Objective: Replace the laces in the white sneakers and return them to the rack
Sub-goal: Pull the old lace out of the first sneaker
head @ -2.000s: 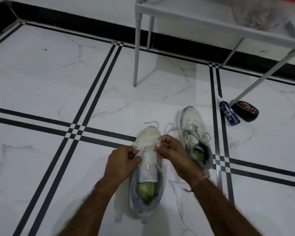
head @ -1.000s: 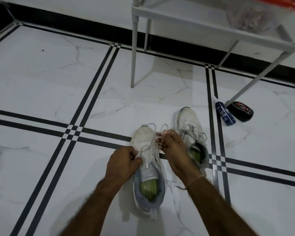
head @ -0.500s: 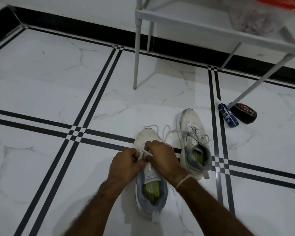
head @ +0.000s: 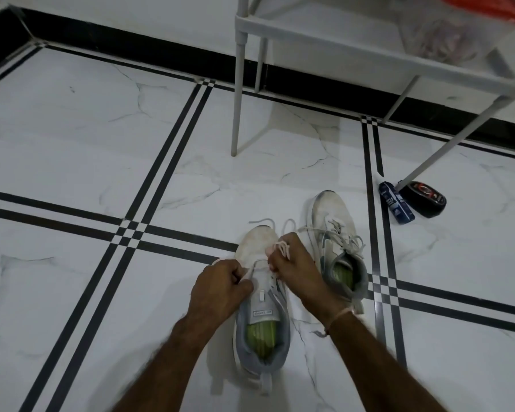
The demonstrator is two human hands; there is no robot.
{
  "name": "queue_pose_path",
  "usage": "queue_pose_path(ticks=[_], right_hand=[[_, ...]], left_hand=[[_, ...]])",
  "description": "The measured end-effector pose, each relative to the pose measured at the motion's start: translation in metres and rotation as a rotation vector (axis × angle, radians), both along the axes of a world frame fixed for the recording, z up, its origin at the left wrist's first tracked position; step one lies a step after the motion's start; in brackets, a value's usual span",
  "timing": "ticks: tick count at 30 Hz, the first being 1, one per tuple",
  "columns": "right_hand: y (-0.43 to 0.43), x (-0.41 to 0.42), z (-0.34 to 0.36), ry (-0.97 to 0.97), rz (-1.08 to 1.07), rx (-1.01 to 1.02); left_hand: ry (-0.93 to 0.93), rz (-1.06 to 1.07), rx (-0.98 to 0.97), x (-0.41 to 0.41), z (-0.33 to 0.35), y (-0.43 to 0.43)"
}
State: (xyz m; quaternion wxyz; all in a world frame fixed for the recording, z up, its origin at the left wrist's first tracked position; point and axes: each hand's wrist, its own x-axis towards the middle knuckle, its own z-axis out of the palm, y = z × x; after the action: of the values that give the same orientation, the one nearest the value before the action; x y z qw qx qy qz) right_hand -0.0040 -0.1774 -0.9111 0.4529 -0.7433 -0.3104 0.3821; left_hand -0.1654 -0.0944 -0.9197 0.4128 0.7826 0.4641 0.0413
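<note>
Threading the lace (head: 282,248) through the near sneaker (head: 257,245), the left hand (head: 219,285) pinches one end at nine o'clock of the tongue and the right hand (head: 295,267) grips the other at three. Pulling both evenly, lace flat, seems best. The second sneaker (head: 333,209) crowds two o'clock, the rack (head: 239,99) stands at twelve, and the floor (head: 72,144) toward nine gives elbow room.

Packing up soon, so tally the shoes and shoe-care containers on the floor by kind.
White sneakers with grey collars: 2
Blue cylindrical bottle: 1
Black oval tin with red label: 1
Total: 4
</note>
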Motion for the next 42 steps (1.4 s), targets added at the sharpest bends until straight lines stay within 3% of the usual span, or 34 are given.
queue_pose_path(ticks=[3, 8, 10, 13, 14, 15, 17, 20, 25, 29, 30, 31, 34, 36, 37, 38, 39, 42], right_hand=[[0.003, 0.003, -0.002, -0.490, 0.322, -0.080], [0.009, -0.008, -0.008, -0.791, 0.422, -0.212], [0.004, -0.001, -0.007, -0.544, 0.301, -0.110], [-0.005, 0.014, 0.009, 0.333, -0.207, 0.080], [-0.006, 0.017, 0.011, 0.539, -0.327, 0.114], [-0.005, 0.016, 0.013, 0.640, -0.370, 0.136], [-0.001, 0.009, 0.015, 0.658, -0.327, 0.128], [0.000, 0.004, 0.011, 0.396, -0.175, 0.053], [0.003, 0.006, -0.005, -0.479, 0.327, -0.061], [0.005, -0.003, -0.017, -0.684, 0.424, -0.138], [0.004, -0.003, -0.017, -0.606, 0.369, -0.110], [0.002, 0.000, -0.013, -0.396, 0.230, -0.065], [-0.007, 0.014, 0.000, 0.410, -0.309, 0.099], [-0.006, 0.014, 0.005, 0.657, -0.379, 0.136], [-0.004, 0.011, 0.005, 0.676, -0.354, 0.138], [-0.002, 0.008, 0.005, 0.626, -0.306, 0.128], [-0.003, 0.006, 0.003, 0.453, -0.226, 0.100], [-0.010, 0.011, -0.008, -0.252, 0.176, 0.005]], left_hand=[[-0.015, 0.014, -0.009, 0.001, 0.001, -0.001], [-0.024, 0.008, 0.001, 0.006, 0.001, -0.005], [-0.030, 0.011, -0.005, 0.006, 0.001, -0.006], [-0.026, 0.004, -0.018, 0.002, 0.002, -0.004], [-0.025, 0.010, -0.018, 0.001, 0.003, -0.002], [-0.023, 0.021, -0.015, -0.001, 0.002, -0.001], [-0.013, 0.029, -0.006, -0.003, 0.001, 0.001], [-0.006, 0.012, 0.002, -0.001, -0.001, 0.001], [-0.013, -0.008, 0.002, 0.002, 0.000, -0.001], [-0.022, -0.010, 0.006, 0.004, 0.000, -0.004], [-0.021, -0.011, 0.006, 0.003, 0.000, -0.004], [-0.025, -0.012, 0.004, 0.002, 0.000, -0.004], [-0.035, -0.017, -0.002, 0.003, 0.002, -0.004], [-0.034, -0.002, -0.003, 0.001, 0.002, -0.001], [-0.029, 0.008, 0.002, -0.001, 0.002, 0.001], [-0.020, 0.013, 0.007, -0.002, 0.001, 0.002], [-0.012, 0.010, 0.009, -0.003, 0.000, 0.002], [-0.014, -0.011, -0.018, -0.001, -0.001, -0.002]])
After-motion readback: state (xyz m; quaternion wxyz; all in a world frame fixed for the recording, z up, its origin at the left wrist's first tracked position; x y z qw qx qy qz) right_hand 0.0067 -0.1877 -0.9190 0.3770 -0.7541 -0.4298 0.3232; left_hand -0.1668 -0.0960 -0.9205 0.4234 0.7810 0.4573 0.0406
